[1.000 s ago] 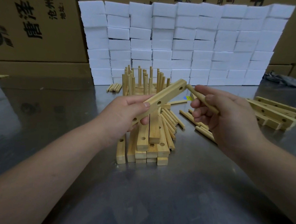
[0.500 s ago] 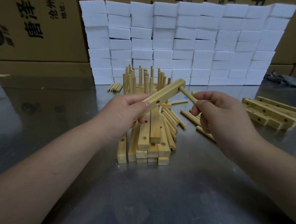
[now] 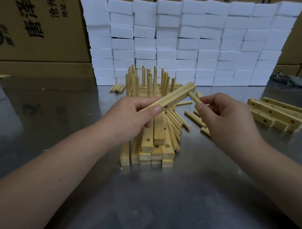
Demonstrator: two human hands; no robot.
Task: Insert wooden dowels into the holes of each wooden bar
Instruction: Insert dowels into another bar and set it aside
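- The left hand (image 3: 134, 117) grips a bar (image 3: 173, 97), which tilts up.
- The right hand (image 3: 222, 120) pinches a dowel (image 3: 194, 98). The dowel's tip sits in the hole at the bar's far end.
- Under both hands lies a pile of bars (image 3: 146, 145), with loose dowels (image 3: 174, 120) beside it.
- Behind the hands stand filled bars (image 3: 150, 85).
- More bars (image 3: 275, 113) lie right of the right hand.
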